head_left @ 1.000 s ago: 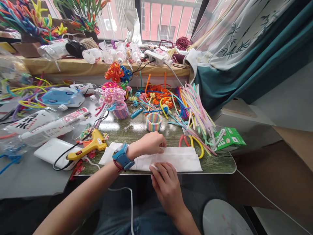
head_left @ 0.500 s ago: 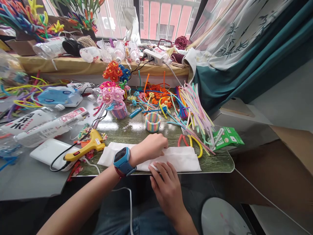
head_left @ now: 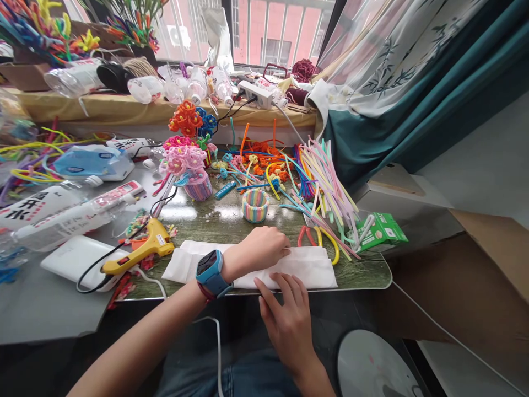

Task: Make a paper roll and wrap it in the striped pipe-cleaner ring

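Observation:
A folded white sheet (head_left: 306,267), tissue or thin cloth, lies along the front edge of the table. Over its middle is my left hand (head_left: 261,248), a blue watch (head_left: 211,271) on the wrist. Its fingers are curled closed and turned down, so whatever they hold is hidden. My right hand (head_left: 289,311) rests at the sheet's near edge, fingertips on it, fingers stretched out and slightly apart. Just beyond the sheet stands a small striped pastel ring-shaped cup (head_left: 255,206). Scissors-like red and yellow handles (head_left: 330,241) stick out behind its right end.
Left of the sheet, a yellow glue gun (head_left: 142,248) lies over a white power bank (head_left: 68,259) with cables. Farther back stand a pot of pink flowers (head_left: 185,160) and loose pipe cleaners (head_left: 330,182). A green packet (head_left: 382,229) sits at right, plastic bottles (head_left: 78,218) at left.
My left hand has slid slightly to the right over the sheet. My right hand has shifted a little rightward too, its fingers more spread. The whole view has moved slightly.

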Demonstrator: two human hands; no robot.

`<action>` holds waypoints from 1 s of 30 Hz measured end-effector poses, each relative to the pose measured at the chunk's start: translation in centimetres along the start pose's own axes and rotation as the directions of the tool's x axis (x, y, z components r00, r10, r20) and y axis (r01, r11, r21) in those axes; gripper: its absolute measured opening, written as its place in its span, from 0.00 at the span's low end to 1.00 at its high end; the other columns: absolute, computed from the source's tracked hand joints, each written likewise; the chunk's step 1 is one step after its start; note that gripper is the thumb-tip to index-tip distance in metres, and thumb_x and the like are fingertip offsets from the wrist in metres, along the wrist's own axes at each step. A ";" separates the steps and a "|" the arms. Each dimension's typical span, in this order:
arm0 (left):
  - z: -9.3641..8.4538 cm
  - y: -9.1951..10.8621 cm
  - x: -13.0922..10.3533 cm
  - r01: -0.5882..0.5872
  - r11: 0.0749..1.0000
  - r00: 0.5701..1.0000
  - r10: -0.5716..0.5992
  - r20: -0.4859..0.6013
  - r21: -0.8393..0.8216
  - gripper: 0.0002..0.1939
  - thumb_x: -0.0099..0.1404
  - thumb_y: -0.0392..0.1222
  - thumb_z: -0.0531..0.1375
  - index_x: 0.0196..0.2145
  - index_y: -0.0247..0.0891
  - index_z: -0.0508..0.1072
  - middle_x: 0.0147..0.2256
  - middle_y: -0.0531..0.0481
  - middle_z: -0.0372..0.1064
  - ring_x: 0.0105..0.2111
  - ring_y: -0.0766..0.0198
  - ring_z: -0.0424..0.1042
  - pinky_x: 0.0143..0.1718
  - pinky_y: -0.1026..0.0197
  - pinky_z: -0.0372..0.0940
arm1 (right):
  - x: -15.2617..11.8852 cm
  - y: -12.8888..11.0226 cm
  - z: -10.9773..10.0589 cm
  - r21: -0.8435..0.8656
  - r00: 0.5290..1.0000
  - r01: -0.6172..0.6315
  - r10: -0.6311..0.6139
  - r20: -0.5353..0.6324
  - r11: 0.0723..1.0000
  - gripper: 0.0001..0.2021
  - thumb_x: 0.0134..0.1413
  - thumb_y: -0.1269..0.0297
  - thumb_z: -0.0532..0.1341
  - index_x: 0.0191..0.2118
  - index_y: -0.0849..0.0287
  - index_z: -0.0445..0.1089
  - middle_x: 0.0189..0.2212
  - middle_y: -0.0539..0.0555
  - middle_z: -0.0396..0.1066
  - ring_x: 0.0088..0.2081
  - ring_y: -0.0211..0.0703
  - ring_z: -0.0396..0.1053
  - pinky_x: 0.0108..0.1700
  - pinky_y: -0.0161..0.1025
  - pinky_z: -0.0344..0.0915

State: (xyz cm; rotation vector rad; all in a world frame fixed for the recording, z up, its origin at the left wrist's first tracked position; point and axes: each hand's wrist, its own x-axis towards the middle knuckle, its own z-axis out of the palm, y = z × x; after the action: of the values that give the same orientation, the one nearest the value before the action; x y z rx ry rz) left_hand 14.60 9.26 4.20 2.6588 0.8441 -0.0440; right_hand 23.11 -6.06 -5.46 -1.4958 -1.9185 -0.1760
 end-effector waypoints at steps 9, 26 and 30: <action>1.2 0.7 2.6 -0.007 0.998 1.000 0.006 -0.028 -0.056 0.10 0.67 0.34 0.55 0.38 0.34 0.77 0.37 0.41 0.76 0.40 0.57 0.76 0.43 0.59 0.67 | 0.2 0.7 -0.2 0.041 1.000 0.003 -0.002 -0.018 0.999 0.17 0.66 0.72 0.54 0.59 0.62 0.65 0.53 0.61 0.71 0.59 0.51 0.65 0.63 0.56 0.60; 1.8 2.9 -0.1 -0.042 0.995 0.998 0.045 -0.037 0.091 0.07 0.65 0.31 0.54 0.35 0.33 0.73 0.29 0.43 0.75 0.30 0.54 0.77 0.31 0.58 0.67 | -0.2 1.4 -0.2 -0.098 0.998 -0.040 0.035 -0.057 0.994 0.12 0.65 0.70 0.54 0.49 0.63 0.71 0.49 0.65 0.73 0.56 0.57 0.67 0.56 0.59 0.67; 3.1 4.0 -1.1 -0.070 0.988 0.994 0.081 -0.075 0.139 0.06 0.67 0.33 0.56 0.38 0.32 0.73 0.36 0.42 0.76 0.36 0.54 0.77 0.36 0.57 0.70 | -0.9 1.8 -0.2 -0.034 0.998 -0.051 0.050 -0.044 0.998 0.17 0.63 0.74 0.53 0.55 0.61 0.68 0.52 0.65 0.72 0.58 0.57 0.66 0.57 0.62 0.66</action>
State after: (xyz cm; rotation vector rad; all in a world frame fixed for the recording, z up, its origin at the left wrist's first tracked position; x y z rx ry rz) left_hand 16.14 4.57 2.74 2.8353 0.7900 0.0262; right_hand 24.92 -6.26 -6.40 -1.5495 -1.8509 -0.2179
